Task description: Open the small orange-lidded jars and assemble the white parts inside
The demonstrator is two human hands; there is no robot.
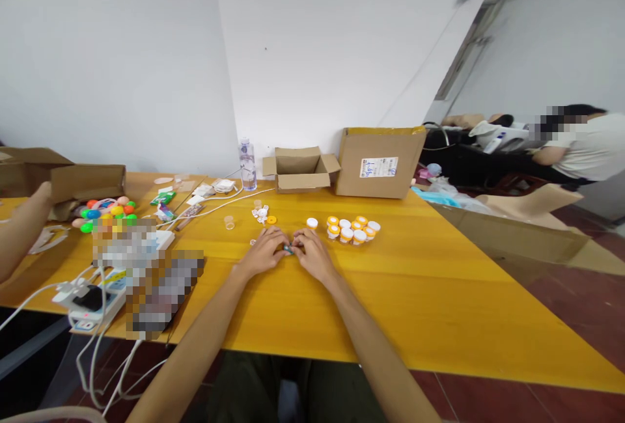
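My left hand point(266, 251) and my right hand point(313, 254) meet over the middle of the wooden table, fingers curled inward. Between their fingertips is a small dark teal piece point(288, 250), too small to name, with both hands closed on it. Just beyond my left hand lie small white pieces point(260, 215), a yellow ring-shaped lid point(272, 220) and a clear cup point(229, 222). One white-lidded jar point(312, 222) stands just past my right hand. To its right is a cluster of small jars point(346, 234) with white and orange lids.
An open cardboard box point(303, 181), a closed carton point(375, 166) and a water bottle point(248, 166) line the wall. Colourful balls point(117, 210), a power strip point(110, 302) with cables and a blurred dark object point(168, 296) occupy the left. Another person's arm point(24, 234) reaches in there; someone sits far right.
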